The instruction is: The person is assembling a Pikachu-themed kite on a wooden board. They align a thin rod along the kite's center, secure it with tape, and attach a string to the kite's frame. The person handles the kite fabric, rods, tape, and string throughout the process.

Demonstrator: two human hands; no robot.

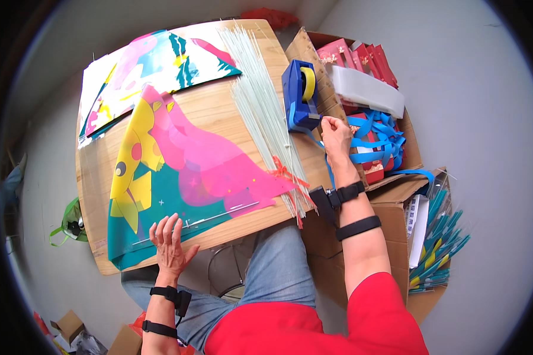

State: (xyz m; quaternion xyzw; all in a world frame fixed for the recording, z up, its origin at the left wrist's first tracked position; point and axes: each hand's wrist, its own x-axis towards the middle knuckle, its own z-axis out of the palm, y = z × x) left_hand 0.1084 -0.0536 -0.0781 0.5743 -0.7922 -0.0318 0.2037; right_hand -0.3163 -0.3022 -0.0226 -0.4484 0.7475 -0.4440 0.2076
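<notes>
Your right hand [337, 139] pinches near the dispenser [291, 89], probably fetching tape [308, 83], contents unclear; left hand [170, 251], spread, should next steady the sheet [210, 165].

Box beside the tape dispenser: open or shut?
Open. No flap covers the box; red packets, a white pack and blue ribbon show inside.

the head view looks steeply down from above the lap [278, 269]. it faces the table [210, 109] from near, through a wide fisheye.
</notes>
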